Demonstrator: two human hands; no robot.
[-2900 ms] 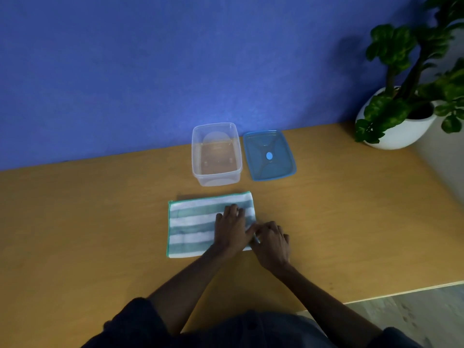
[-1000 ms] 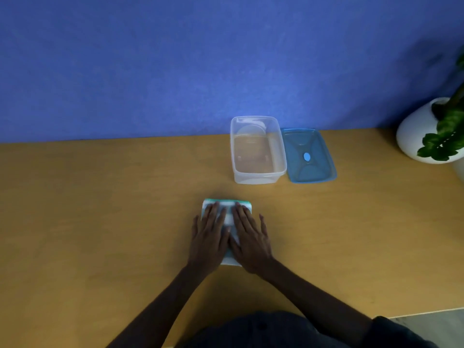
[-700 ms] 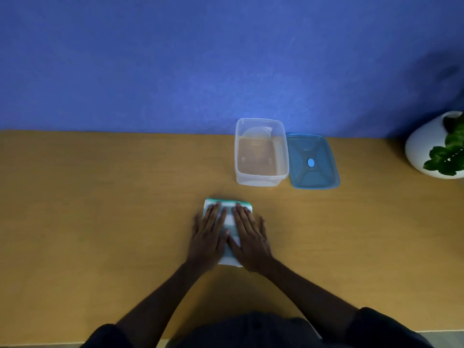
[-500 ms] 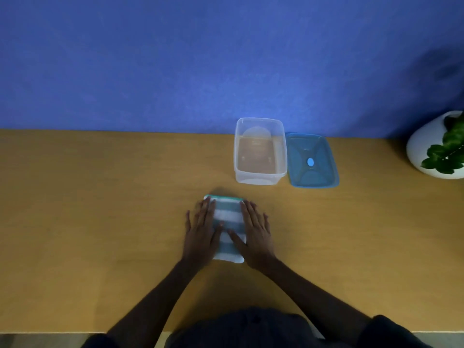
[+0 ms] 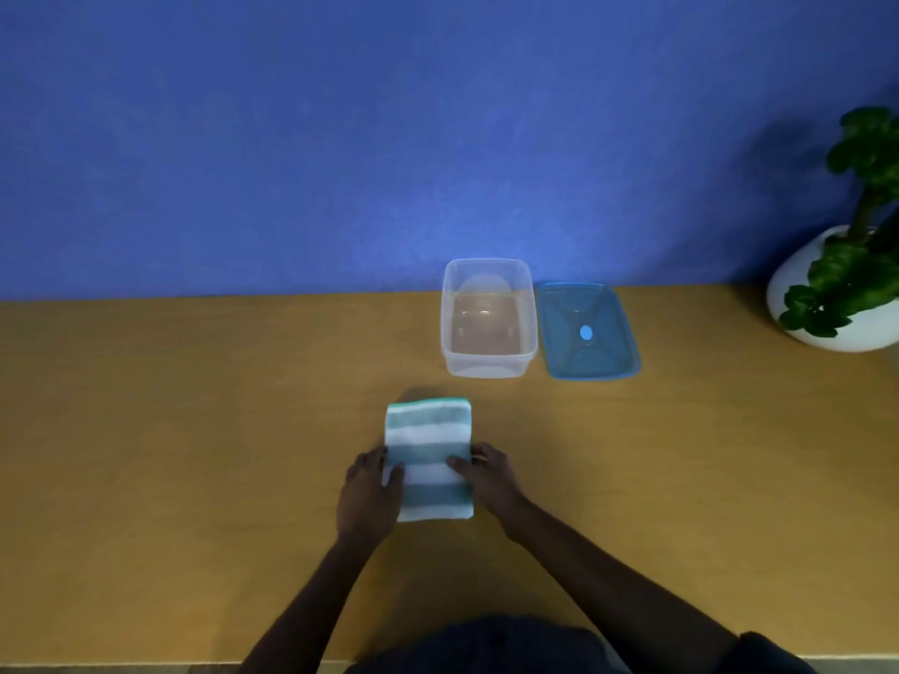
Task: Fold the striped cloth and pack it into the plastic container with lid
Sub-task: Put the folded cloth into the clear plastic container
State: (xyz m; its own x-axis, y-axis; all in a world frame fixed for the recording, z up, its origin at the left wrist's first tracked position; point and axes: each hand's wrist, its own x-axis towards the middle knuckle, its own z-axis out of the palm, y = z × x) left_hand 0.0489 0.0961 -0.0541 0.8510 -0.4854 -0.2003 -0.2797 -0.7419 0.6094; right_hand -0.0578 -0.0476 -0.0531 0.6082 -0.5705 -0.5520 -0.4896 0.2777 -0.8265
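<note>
The fingers of the left hand (image 5: 368, 493) are curling around the left edge of the striped cloth (image 5: 430, 454), with the thumb lying on top, and the right hand (image 5: 488, 479) is doing the same on the right edge, its thumb pressing on a white stripe; so both hands are half closed and pinching the cloth from its two sides. The cloth is lying folded into a small thick rectangle on the wooden table (image 5: 194, 430), and everything else is best placed from it: the plastic container (image 5: 488, 318) is standing open just behind it and a little to the right, and the blue lid (image 5: 588, 330) is lying flat beside the container, further right. The cloth is looking soft, light and not slippery, so I judge the layers are likely to fall open if lifted by one corner. Holding both side edges together, with fingers under the bottom layer, seems the safest place.
</note>
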